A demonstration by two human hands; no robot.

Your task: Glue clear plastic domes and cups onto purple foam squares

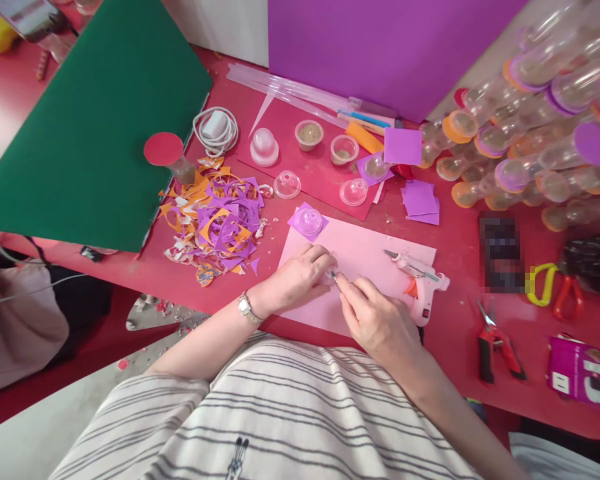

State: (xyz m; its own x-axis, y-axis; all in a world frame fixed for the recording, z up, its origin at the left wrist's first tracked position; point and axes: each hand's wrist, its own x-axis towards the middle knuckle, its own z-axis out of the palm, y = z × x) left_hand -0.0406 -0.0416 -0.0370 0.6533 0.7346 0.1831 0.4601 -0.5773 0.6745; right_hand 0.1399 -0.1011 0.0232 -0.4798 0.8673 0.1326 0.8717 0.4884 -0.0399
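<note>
My left hand (307, 268), with a watch on its wrist, is closed around a clear plastic piece (324, 276), probably a domed lid, mostly hidden by the fingers. From the other side my right hand (373, 312) pinches a small tool with a dark metal tip (333, 274), its tip against the clear piece; I cannot make out its kind. Both hands are over a pink sheet (360, 239). Just beyond them, a clear dome lid (309, 221) sits on a purple square. A pink glue gun (420, 277) lies to the right of my right hand.
Purple and orange scraps (225, 223) are heaped at the left, near a green board (95, 127). Cups of sand-like filling (309, 135) stand at the back. Stacked clear bottle shapes (530, 160) rise at the right, above red-handled pruners (497, 347) and scissors (567, 297).
</note>
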